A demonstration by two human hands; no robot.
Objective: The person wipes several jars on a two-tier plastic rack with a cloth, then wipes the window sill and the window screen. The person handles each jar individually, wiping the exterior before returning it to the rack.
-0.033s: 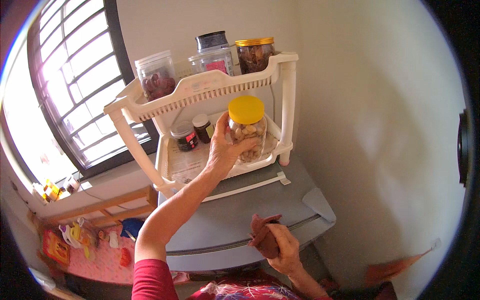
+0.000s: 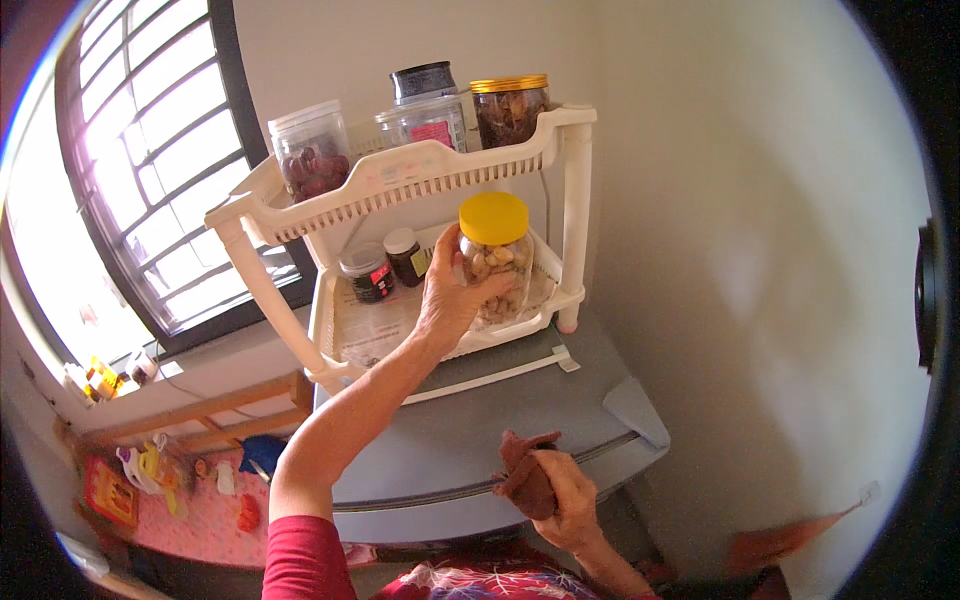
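Observation:
My left hand (image 2: 452,296) is wrapped round a clear jar (image 2: 497,262) with a yellow lid, from its left and front. Pale tan, lumpy pieces fill much of the jar; their kind is not plain. It stands upright at the right of the rack's lower shelf, and I cannot tell whether its base rests there. Low in front of me, my right hand (image 2: 568,500) grips a bunched reddish-brown cloth (image 2: 527,476). Left of the yellow-lidded jar are a small black jar (image 2: 368,272) and a dark bottle with a white lid (image 2: 406,256).
The cream plastic rack (image 2: 400,170) stands on a grey appliance-like top (image 2: 480,430). Its upper shelf carries a jar of dark red pieces (image 2: 314,160), a clear container (image 2: 425,120) and a gold-lidded jar (image 2: 510,110). A barred window (image 2: 160,140) is at left, above a cluttered pink surface (image 2: 200,515).

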